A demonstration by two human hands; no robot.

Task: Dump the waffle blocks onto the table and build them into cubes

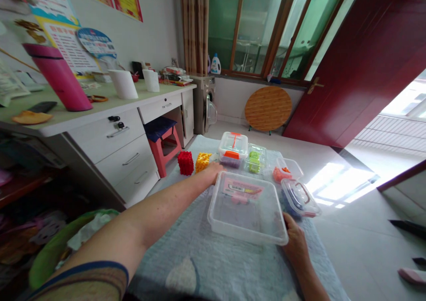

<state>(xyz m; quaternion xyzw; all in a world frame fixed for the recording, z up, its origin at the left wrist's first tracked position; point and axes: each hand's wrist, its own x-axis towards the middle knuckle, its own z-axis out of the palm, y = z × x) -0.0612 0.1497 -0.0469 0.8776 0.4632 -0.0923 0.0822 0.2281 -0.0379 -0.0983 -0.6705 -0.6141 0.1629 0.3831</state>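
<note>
A large clear plastic box (246,223) with a pink label on it sits tilted in front of me. My right hand (294,234) grips its right side, thumb near the rim and fingers partly hidden. My left hand (214,172) reaches to the far left corner of the box, close to a yellow block stack (203,162); its fingers are mostly hidden. A red block stack (185,163) stands further left. Behind the hand is a lidded clear box (233,141) with orange clasps and purple contents.
Beyond the box are a clear container with green pieces (254,161), one with orange pieces (282,173) and a handled box with dark blue contents (299,197). All stand on a light blue cloth (193,248). A desk (133,108) and red stool (164,148) flank the left.
</note>
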